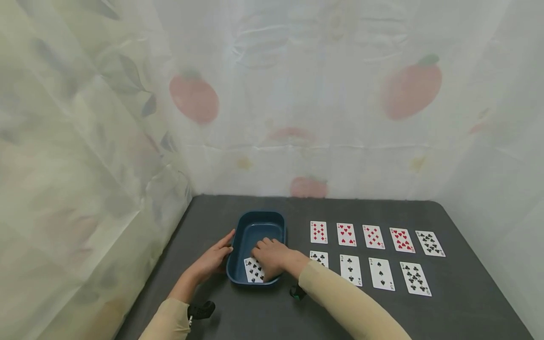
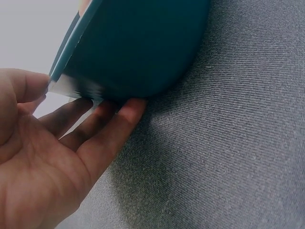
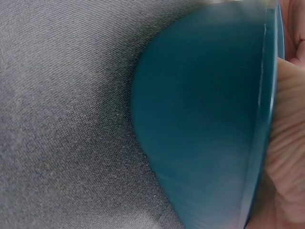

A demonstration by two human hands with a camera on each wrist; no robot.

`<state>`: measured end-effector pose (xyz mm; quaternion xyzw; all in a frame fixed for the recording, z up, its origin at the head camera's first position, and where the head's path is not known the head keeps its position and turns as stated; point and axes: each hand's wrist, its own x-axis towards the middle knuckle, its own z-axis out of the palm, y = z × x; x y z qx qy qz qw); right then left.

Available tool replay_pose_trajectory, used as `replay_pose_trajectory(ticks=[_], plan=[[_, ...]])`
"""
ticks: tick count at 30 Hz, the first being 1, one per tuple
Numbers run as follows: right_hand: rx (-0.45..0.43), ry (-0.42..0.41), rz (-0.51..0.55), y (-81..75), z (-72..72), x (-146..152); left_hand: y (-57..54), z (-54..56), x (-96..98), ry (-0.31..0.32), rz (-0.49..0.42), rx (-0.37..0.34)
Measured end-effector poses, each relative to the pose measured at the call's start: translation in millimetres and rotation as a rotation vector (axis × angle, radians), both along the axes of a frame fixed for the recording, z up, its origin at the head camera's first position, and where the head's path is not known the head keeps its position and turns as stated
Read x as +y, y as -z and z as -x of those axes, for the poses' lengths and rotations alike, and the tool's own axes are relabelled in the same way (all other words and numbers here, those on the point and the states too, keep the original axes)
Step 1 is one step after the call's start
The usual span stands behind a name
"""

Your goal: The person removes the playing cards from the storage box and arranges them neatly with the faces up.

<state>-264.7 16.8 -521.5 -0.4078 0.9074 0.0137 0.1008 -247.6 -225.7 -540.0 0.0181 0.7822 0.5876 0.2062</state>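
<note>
A deep blue tray (image 1: 260, 215) stands on the dark table, its near part covered by my right hand (image 1: 272, 259). That hand reaches over the tray's right rim, knuckles up, fingers bent downward over the cards inside. Spade playing cards (image 1: 251, 272) show beside it at the near end; the hand hides the rest, and I cannot tell whether its fingertips pinch one. My left hand (image 1: 211, 259) lies against the tray's left side. In the left wrist view its fingers (image 2: 107, 131) touch the outer wall fairly straight, with the thumb at the rim.
Right of the tray, face-up cards lie in two rows. Red cards such as a heart card (image 1: 346, 234) fill most of the far row; black ones such as a spade card (image 1: 381, 274) form the near row. My right forearm (image 1: 340, 297) partly covers a club card (image 1: 318, 258).
</note>
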Motion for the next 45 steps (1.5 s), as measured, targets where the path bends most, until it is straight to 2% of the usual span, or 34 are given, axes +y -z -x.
replay_pose_trajectory(ticks=[9,15,26,38,45], plan=[[0.056,-0.025,0.007,2.4,-3.7,0.3,-0.7,-1.9,-0.4,0.013,0.000,-0.006],[0.050,-0.015,0.029,4.9,-2.3,0.8,-1.0,-1.4,-0.8,0.016,-0.005,-0.010],[0.029,-0.007,0.049,-1.2,-3.1,2.5,-4.2,-0.4,-0.1,0.025,-0.003,-0.008],[0.083,-0.040,0.040,3.3,-0.8,3.3,-2.2,0.6,-0.2,0.018,0.009,0.000],[0.076,-0.017,0.120,-8.4,6.1,13.4,-1.2,-0.1,-0.1,0.014,0.009,-0.001]])
